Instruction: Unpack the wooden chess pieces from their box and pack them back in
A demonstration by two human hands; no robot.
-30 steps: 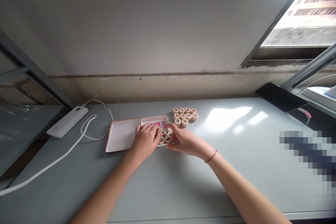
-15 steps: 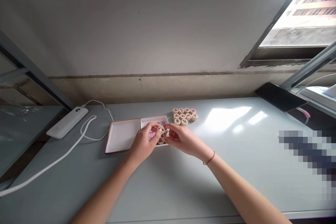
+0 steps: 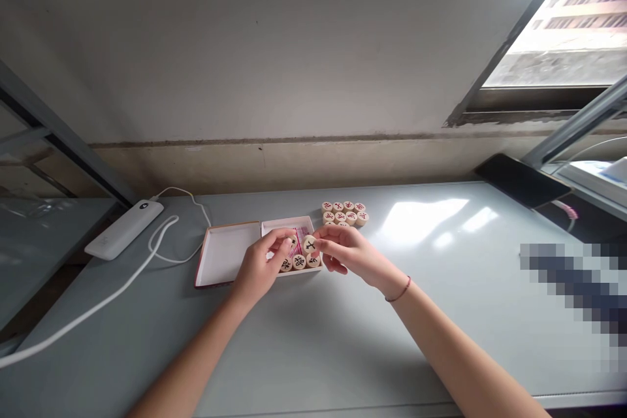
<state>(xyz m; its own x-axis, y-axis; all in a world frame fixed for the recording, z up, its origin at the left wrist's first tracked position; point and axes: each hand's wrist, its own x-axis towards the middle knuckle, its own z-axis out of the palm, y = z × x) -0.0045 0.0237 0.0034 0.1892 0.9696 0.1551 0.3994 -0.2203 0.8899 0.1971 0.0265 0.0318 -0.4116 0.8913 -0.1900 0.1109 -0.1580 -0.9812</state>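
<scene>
My right hand (image 3: 345, 253) holds a round wooden xiangqi piece (image 3: 309, 245) with a black character at its fingertips, just above the box. My left hand (image 3: 259, 268) reaches over the shallow box base (image 3: 279, 227), its fingertips against a partly hidden piece. Several more wooden pieces (image 3: 298, 262) lie in the box's near end, beside a pink-printed paper (image 3: 300, 236). The open lid (image 3: 228, 253), white inside, lies to the left of the base. A cluster of red-marked pieces (image 3: 343, 212) stands on the table behind my hands, its near side hidden by my right hand.
The grey table (image 3: 392, 339) runs to a wall at the back. A white power bank (image 3: 125, 228) with white cables lies at the left. A black phone (image 3: 522, 179) lies at the back right, beneath a window. A pixelated patch covers the right side.
My hands have drawn slightly apart, and my right hand now shows a piece at its fingertips. More pieces are visible in the box. The cluster behind has not moved.
</scene>
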